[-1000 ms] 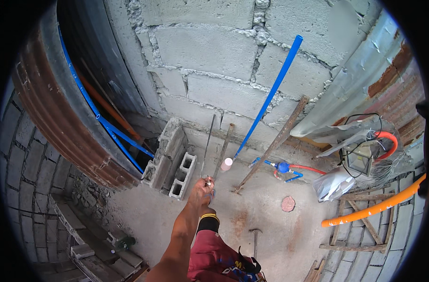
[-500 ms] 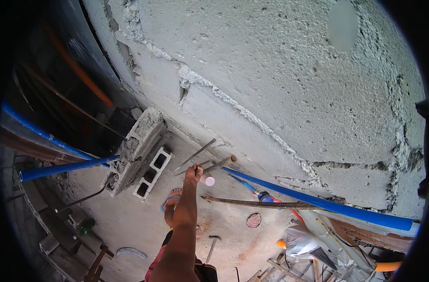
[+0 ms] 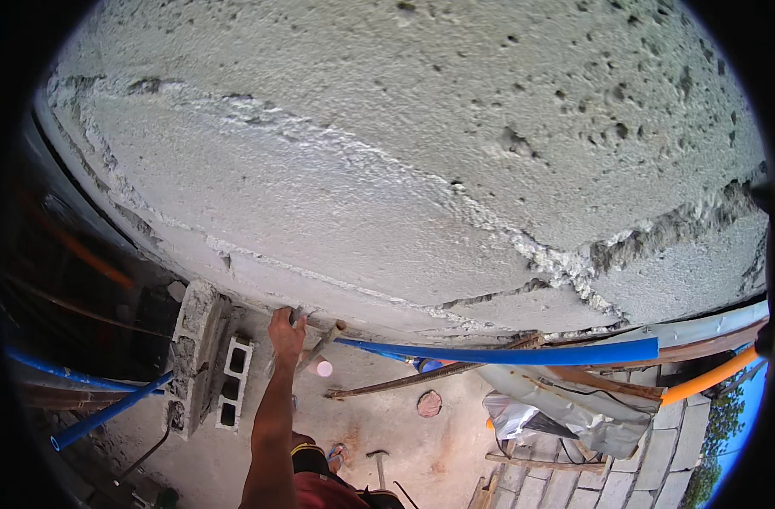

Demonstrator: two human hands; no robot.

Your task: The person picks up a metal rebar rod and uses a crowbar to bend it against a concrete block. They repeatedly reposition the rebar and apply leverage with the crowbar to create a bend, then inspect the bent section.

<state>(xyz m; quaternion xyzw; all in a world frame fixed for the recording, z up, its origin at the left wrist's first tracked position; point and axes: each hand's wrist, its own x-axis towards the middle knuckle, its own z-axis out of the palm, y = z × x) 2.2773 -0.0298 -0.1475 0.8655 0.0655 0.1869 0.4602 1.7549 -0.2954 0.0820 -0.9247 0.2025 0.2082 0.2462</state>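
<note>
My left hand is stretched out low at the foot of the rough concrete wall. Its fingers are closed round a small dark grey piece whose kind I cannot make out. Right beside the hand leans a rusty pipe, its upper end close to the wall. A small pinkish-white round thing stands just past it on the ground. My right hand is out of view.
Hollow concrete blocks stand to the left. A blue pipe and a ribbed steel bar run along the wall's foot at right. A hammer lies near my feet; grey sheeting is at right.
My view has shifted closer along the wall, now showing a block wall and sky at lower right. My left hand has come up against the wall's foot, beside the rusty pipe.
</note>
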